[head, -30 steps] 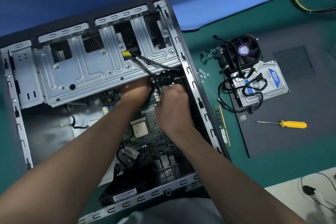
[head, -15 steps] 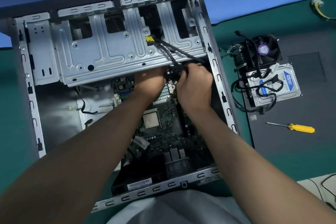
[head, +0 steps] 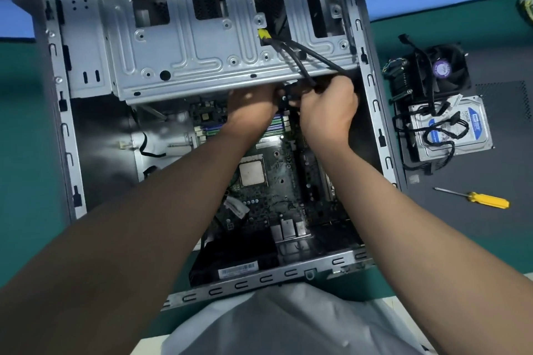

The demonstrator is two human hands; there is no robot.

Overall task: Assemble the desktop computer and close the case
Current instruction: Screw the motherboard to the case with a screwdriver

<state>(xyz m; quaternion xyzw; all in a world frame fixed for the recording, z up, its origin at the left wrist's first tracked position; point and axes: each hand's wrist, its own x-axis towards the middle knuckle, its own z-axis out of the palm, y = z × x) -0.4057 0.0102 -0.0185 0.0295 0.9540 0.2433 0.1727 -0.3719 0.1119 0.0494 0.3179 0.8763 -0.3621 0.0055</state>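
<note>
**A:** Where is the computer case [head: 377, 112] relative to the hands?

**B:** It lies open on its side on the green mat [head: 26, 130] and both arms reach into it. The hands meet at the near edge of the drive cage [head: 178, 52], above the far end of the motherboard [head: 277, 199].

**A:** What is each hand doing?

**B:** The right hand [head: 328, 112] has its fingers curled around the black cables [head: 305, 57] where they come down off the cage. The left hand [head: 253, 104] is just beside it, knuckles up. Its fingertips are tucked by the cage edge, so I cannot tell whether it grips anything.

**A:** Where do the cables run?

**B:** From the right hand they go up towards eleven o'clock and end at a yellow plug [head: 264, 34] in a cage opening.

**A:** What else is in the case?

**B:** The bare processor [head: 251, 173] sits at seven o'clock from the hands, between the forearms.

**A:** And outside it?

**B:** The dark side panel [head: 476, 239] lies flat to the right. From the hands, the cooler fan [head: 441, 69] is between two and three o'clock and the hard drive [head: 467, 130] is at three with black wires looped over it. The yellow-handled screwdriver [head: 487, 200] lies at four, apart from both
</note>
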